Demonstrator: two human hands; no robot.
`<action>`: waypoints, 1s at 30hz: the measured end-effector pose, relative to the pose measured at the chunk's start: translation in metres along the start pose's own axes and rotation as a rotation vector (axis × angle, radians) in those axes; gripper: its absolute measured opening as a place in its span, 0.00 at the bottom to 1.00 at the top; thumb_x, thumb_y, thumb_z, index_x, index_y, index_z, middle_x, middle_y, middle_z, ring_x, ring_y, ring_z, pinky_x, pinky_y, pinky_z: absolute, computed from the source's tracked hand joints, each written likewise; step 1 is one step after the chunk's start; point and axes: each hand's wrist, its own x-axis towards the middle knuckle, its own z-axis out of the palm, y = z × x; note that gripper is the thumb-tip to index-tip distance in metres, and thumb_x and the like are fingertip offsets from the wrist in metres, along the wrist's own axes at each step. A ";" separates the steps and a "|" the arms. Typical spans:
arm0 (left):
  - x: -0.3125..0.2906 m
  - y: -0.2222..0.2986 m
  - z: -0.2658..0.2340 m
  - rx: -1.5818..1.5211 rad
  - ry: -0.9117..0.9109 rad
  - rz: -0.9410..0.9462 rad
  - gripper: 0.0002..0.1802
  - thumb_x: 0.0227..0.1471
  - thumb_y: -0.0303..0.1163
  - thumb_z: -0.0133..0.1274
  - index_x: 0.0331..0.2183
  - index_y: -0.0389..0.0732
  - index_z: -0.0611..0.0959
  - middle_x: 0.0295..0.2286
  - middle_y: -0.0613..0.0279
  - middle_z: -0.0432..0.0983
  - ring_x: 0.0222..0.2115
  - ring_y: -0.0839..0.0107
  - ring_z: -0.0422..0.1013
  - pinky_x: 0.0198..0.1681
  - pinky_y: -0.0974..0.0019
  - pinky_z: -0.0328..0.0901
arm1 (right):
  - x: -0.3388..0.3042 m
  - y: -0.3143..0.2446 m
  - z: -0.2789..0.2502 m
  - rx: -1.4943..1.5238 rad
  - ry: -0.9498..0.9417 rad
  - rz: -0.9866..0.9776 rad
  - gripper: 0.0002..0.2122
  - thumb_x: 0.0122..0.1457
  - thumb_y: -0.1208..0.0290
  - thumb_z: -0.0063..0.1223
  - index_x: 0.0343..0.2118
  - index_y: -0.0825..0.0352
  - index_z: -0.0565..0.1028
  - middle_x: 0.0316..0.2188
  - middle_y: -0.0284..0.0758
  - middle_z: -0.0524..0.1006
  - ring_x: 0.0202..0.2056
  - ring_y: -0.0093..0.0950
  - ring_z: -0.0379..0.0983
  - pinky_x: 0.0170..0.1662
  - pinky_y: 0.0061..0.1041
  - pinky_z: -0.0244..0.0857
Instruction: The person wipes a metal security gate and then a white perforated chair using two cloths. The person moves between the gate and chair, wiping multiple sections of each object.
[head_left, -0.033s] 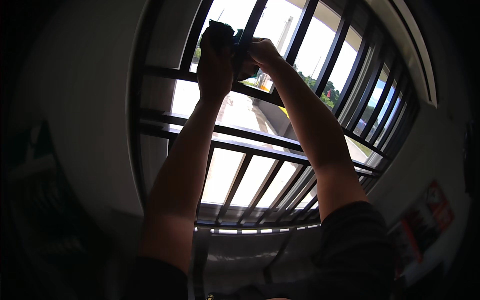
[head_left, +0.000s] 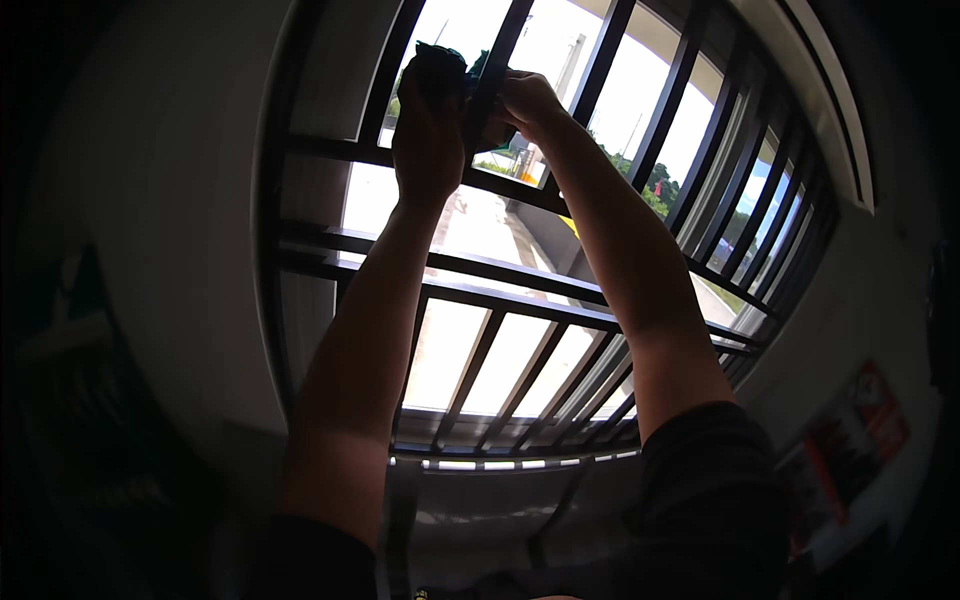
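Note:
A dark green crumpled cloth (head_left: 438, 62) is bunched around an upright black bar (head_left: 512, 30) of the window grille. My left hand (head_left: 428, 140) is raised on the left of that bar, closed on the cloth, with its fingers mostly in shadow. From the right, my right hand (head_left: 530, 103) grips the same cloth, its fingers curled by the bar. Part of the cloth shows below the right hand, against the bright window. The bar hides the stretch between the two hands.
Black upright bars and crossbars (head_left: 480, 268) of the grille cover the window. Outside lie a bright paved strip, a pole and green trees (head_left: 655, 185). A dim pale wall (head_left: 180, 200) stands at left. A red and white poster (head_left: 880, 410) hangs at right.
My right hand has shifted slightly upward along the bar, and the cloth's lower edge has risen with it. My left hand has hardly moved.

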 end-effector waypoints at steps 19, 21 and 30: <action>0.003 -0.018 0.003 0.038 0.077 0.115 0.30 0.67 0.38 0.47 0.64 0.35 0.62 0.52 0.40 0.74 0.51 0.45 0.75 0.55 0.51 0.70 | 0.097 -0.138 -0.020 0.357 -0.122 -0.128 0.17 0.69 0.59 0.47 0.46 0.69 0.79 0.37 0.41 0.82 0.39 0.35 0.79 0.48 0.38 0.72; 0.004 -0.011 0.000 -0.008 0.043 0.053 0.29 0.66 0.37 0.47 0.63 0.34 0.63 0.54 0.39 0.73 0.54 0.44 0.73 0.58 0.50 0.68 | 0.091 -0.127 -0.017 0.401 -0.168 -0.078 0.18 0.69 0.59 0.46 0.48 0.69 0.79 0.38 0.42 0.81 0.39 0.36 0.79 0.49 0.38 0.72; 0.044 -0.027 0.006 0.017 0.035 0.315 0.28 0.62 0.30 0.46 0.62 0.39 0.65 0.52 0.40 0.73 0.51 0.44 0.74 0.54 0.49 0.70 | 0.053 -0.089 -0.001 0.793 -0.300 0.085 0.21 0.72 0.55 0.42 0.52 0.69 0.77 0.40 0.44 0.81 0.43 0.38 0.78 0.52 0.41 0.70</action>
